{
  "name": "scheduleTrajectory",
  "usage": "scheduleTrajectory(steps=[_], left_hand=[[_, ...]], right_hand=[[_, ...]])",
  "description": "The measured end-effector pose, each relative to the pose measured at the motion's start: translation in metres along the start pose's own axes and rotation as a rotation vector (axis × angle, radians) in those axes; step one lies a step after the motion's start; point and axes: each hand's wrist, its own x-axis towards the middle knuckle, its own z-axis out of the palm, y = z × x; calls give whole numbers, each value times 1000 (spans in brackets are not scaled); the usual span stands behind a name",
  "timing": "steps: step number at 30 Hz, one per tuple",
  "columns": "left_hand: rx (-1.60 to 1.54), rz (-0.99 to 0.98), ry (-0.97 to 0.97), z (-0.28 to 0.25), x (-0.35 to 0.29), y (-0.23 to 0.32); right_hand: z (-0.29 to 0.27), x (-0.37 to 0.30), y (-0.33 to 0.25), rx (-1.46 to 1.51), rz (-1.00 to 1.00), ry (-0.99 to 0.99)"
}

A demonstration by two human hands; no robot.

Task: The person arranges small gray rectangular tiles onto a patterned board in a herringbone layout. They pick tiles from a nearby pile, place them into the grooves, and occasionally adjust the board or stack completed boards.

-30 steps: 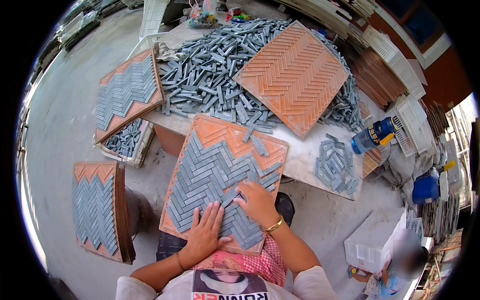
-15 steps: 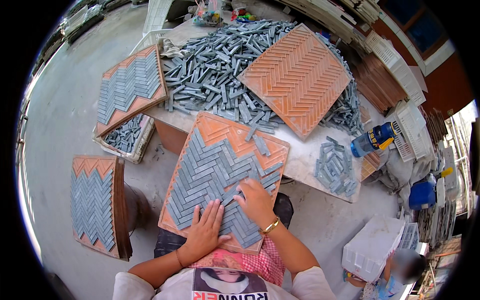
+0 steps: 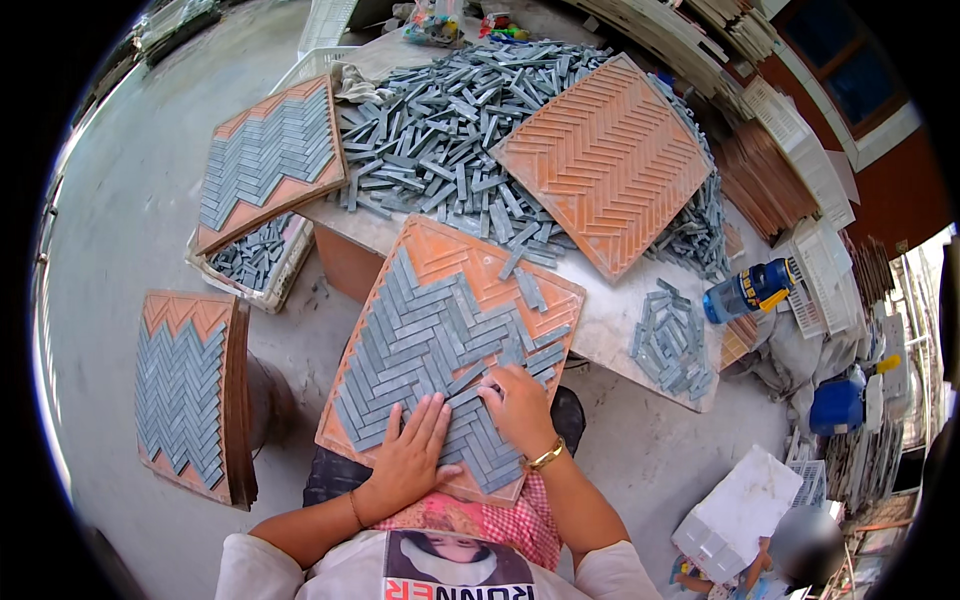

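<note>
An orange herringbone mould board [image 3: 440,240] lies across my lap, its far edge against the table. Grey stone strips [image 3: 400,340] fill most of its zigzag slots. My left hand [image 3: 412,450] rests flat on the laid strips near the board's close edge, fingers stretched out. To the right of it, my right hand [image 3: 518,410] is closed in a pinch at a grey stone strip [image 3: 466,380] that lies slantwise by the fingertips; the fingers partly hide the grip. A few loose strips [image 3: 530,290] lie on the board's upper right part, where bare orange slots show.
A heap of strips [image 3: 430,140] covers the table [image 3: 600,335], with an unfilled mould board [image 3: 610,165] on it. Filled boards [image 3: 270,150] [image 3: 185,400] stand at left. A smaller strip pile [image 3: 670,340] and blue bottle [image 3: 750,290] sit right. Another person holds a white crate [image 3: 740,510].
My right hand has shifted slightly at the same spot, and my left hand stays flat. At lower right, the other person and the white crate have moved and tilted. The whole view has shifted a little.
</note>
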Motion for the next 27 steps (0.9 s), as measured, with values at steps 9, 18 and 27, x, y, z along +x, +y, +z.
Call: scheduleTrajectory(steps=[9,18,27], left_hand=[[7,0,9,1,-1,-1],[-2,1,21,3,-2,-1],[-25,-7,31,2,-1,-1]], right_hand=[[11,-8,4,-87,20,106],[-1,-8,10,-37,-71,-21],[-14,3,6,-82,-183,-102]])
